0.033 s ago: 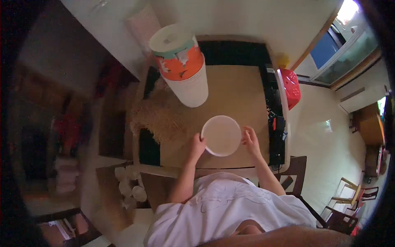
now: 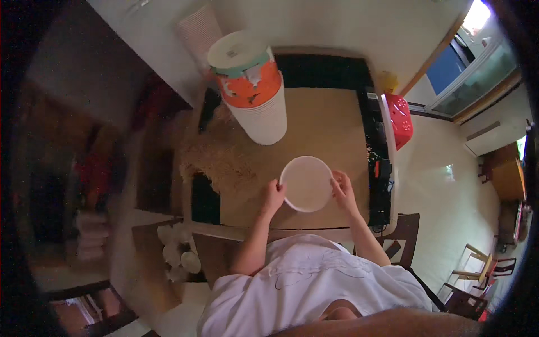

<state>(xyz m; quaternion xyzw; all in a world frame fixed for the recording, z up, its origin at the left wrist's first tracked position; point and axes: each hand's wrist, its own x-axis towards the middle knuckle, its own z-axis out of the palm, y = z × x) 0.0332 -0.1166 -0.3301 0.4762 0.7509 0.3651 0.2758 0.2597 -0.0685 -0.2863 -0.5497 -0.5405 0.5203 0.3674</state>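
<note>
A round white plastic tub [image 2: 306, 185], seen from above with a pale rim, is between my hands over the brown board on the table. My left hand [image 2: 274, 194] grips its left edge, with the thumb by the rim. On the opposite side my right hand [image 2: 343, 189] holds the right edge, fingers closed at the rim. The tub's depth and underside are hidden. Farther back stands a tall stack of white tubs [image 2: 266, 124], its upper part wrapped in a torn orange and green cover [image 2: 251, 87].
Brown shredded strands [image 2: 216, 167] are heaped on the board's left side. Small dark devices [image 2: 382, 169] line the table's right edge. Beyond it is a red plastic stool [image 2: 399, 121]. A box of white round pieces [image 2: 182, 255] sits low at the left. Another pale stack [image 2: 197, 31] leans by the wall.
My right hand has closed onto the tub's right rim, from fingers held slightly apart from it. The tub and my left hand have shifted a little to the right.
</note>
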